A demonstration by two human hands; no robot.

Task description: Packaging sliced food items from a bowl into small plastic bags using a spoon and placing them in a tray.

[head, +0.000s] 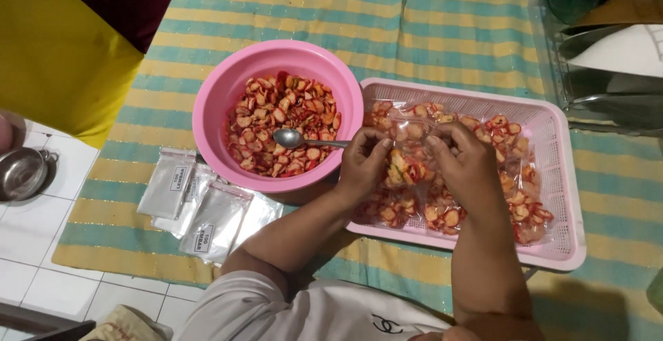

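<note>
My left hand (360,166) and my right hand (464,164) both pinch the top of a clear plastic bag (407,165) filled with red and cream snack slices, held over a pink perforated tray (563,196). Several filled bags of the same snack (514,175) lie in the tray. To the left a round pink bowl (214,106) holds loose slices (280,130), and a metal spoon (293,138) rests in them with its handle toward my left hand.
A stack of empty clear bags (204,206) lies on the striped mat (442,30) left of my arm. A small steel pot (22,173) stands on the white tile floor at far left. A dish rack with plates (608,71) is at the upper right.
</note>
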